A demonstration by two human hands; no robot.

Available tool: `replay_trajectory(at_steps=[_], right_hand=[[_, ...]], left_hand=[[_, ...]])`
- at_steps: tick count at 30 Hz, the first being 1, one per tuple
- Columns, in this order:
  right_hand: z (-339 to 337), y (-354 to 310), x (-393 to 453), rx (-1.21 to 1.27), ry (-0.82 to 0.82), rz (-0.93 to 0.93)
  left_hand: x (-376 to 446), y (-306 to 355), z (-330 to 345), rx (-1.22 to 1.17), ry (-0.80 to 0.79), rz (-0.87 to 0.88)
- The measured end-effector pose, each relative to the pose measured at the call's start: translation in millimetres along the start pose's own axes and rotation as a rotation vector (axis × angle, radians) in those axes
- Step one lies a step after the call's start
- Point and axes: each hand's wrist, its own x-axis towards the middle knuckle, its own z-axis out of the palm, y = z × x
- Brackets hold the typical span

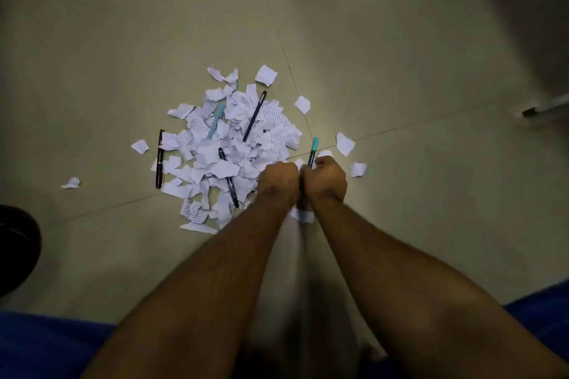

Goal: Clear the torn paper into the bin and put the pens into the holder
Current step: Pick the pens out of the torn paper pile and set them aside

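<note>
Both hands meet knuckle to knuckle: the right hand [325,178] grasps a teal-capped pen [313,152] pointing away; the left hand [278,179] is curled, contents hidden. Beyond the left hand, nearer it, lies the torn paper [234,144] with four pens lengthwise.

A heap of torn white paper [234,144], many scraps bearing writing, lies on the floor. On the heap lie a light-blue pen [215,122], a dark-blue pen [254,116] and a black pen [228,177]. Another black pen [159,159] lies along the heap's left edge. A teal-capped pen [312,152] stands at its right edge, gripped. Loose scraps [345,143] lie around the heap.
</note>
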Motion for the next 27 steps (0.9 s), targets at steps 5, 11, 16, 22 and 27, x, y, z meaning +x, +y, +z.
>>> replay_trajectory(at_steps=[5, 11, 16, 22, 27], right_hand=[[-5, -5, 10, -0.036, -0.022, 0.027], [-15, -5, 10, 0.162, -0.034, 0.053], [-35, 13, -1, 0.359, 0.018, 0.072], [-83, 71, -1, 0.469, 0.179, 0.224], [-126, 120, -1, 0.433, 0.262, 0.354]], left_hand=[[-2, 0, -12, 0.047, 0.093, -0.025], [4, -4, -30, -0.284, 0.209, -0.126], [7, 9, -40, -0.693, 0.198, -0.118], [26, 84, -9, -0.931, -0.067, -0.089], [26, 158, 14, -0.792, -0.125, 0.067]])
